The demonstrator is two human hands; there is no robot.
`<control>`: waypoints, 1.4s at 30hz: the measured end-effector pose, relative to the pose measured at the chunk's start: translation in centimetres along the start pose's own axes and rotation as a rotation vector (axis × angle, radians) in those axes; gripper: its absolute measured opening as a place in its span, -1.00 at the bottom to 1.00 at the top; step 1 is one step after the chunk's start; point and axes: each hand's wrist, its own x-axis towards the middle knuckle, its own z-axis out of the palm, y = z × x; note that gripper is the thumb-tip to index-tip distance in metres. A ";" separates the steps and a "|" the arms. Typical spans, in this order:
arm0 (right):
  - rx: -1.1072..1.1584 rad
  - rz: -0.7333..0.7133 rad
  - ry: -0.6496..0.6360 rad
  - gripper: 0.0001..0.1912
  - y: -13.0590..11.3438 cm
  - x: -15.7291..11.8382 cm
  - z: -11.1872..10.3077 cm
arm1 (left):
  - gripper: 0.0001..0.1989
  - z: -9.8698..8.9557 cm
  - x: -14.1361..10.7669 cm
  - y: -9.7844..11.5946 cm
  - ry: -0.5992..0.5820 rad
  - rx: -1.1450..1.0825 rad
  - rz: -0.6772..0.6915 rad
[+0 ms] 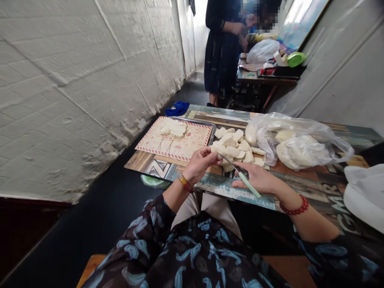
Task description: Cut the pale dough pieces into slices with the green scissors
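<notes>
Along the near edge of the wood-patterned surface (216, 191), a strip of painted planks shows in front of the hands, while farther right the width is taken up by a clear plastic bag (324, 134) with pale rounded pieces inside and, at the right edge of view, a white object (364, 196). To the left, a sheet with a red-striped border (147, 141) lies on a metal tray (213, 133), reaching close to the surface's left edge; beyond that edge, dark floor (126, 208) runs to the white wall (75, 100). A blue cloth (177, 109) lies at the far left corner. The pile of pale slices (231, 141) sits between the tray and the bag, just beyond the hands, with more slices (177, 129) on the sheet. The left hand (198, 164) reaches in at the pile's near left side, thumb and fingers drawn toward each other by a blade tip; whether its grip pinches a slice cannot be told. From the right, the other forearm angles inward, its red-beaded wrist low over the near planks. The right hand (256, 179) has its grip closed around a green-handled cutting tool (249, 185), handle slanting toward the near edge, blade pointing far and left.
</notes>
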 end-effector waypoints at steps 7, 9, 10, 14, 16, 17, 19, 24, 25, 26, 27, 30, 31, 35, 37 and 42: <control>0.079 -0.040 -0.028 -0.47 -0.1 -0.6 0.1 | -0.61 -0.2 0.2 -0.1 -0.006 0.018 -0.013; 0.108 -0.047 -0.054 -0.52 0.0 -0.8 0.2 | -0.61 -0.2 0.1 0.0 -0.022 0.021 -0.011; 0.125 -0.048 -0.071 -0.53 0.0 -0.9 0.2 | -0.61 -0.1 0.1 0.1 -0.034 0.024 -0.012; 0.154 -0.034 -0.077 -0.48 0.0 -1.0 0.3 | -0.57 -0.1 0.1 0.5 -0.068 0.051 -0.030; 0.141 -0.034 -0.051 -0.46 0.1 -1.0 0.4 | -0.55 -0.2 0.2 0.5 -0.065 0.057 -0.042; 0.139 -0.037 -0.040 -0.46 0.3 -0.9 0.6 | -0.55 -0.3 0.2 0.4 -0.060 0.056 -0.048; 0.146 -0.038 -0.016 -0.45 0.8 -0.9 1.0 | -0.55 -0.4 0.3 0.2 -0.043 0.046 -0.062; 0.209 -0.042 0.031 -0.45 1.9 -0.7 2.0 | -0.54 -0.6 0.5 -0.3 -0.004 0.043 -0.068; 0.216 -0.048 0.029 -0.47 2.0 -0.7 2.1 | -0.54 -0.7 0.5 -0.4 -0.003 0.047 -0.063; 0.214 -0.052 0.024 -0.49 2.0 -0.7 2.1 | -0.53 -0.7 0.5 -0.4 -0.002 0.049 -0.059; 0.208 -0.052 0.020 -0.51 2.0 -0.7 2.0 | -0.52 -0.7 0.5 -0.4 -0.003 0.052 -0.058; 0.187 -0.038 0.000 -0.52 1.9 -0.9 1.6 | -0.51 -0.8 0.6 -0.4 -0.009 0.060 -0.067; 0.186 -0.031 -0.007 -0.52 1.9 -0.9 1.4 | -0.51 -0.8 0.6 -0.4 -0.012 0.062 -0.069; 0.174 -0.004 -0.050 -0.51 1.6 -0.8 0.7 | -0.51 -0.6 0.7 -0.2 -0.017 0.077 -0.072; 0.137 0.006 -0.076 -0.49 1.4 -0.5 0.4 | -0.52 -0.6 0.7 -0.1 -0.024 0.096 -0.079; 0.109 0.005 -0.077 -0.44 0.5 0.5 -0.1 | -0.54 -0.5 1.0 0.2 -0.060 0.139 -0.089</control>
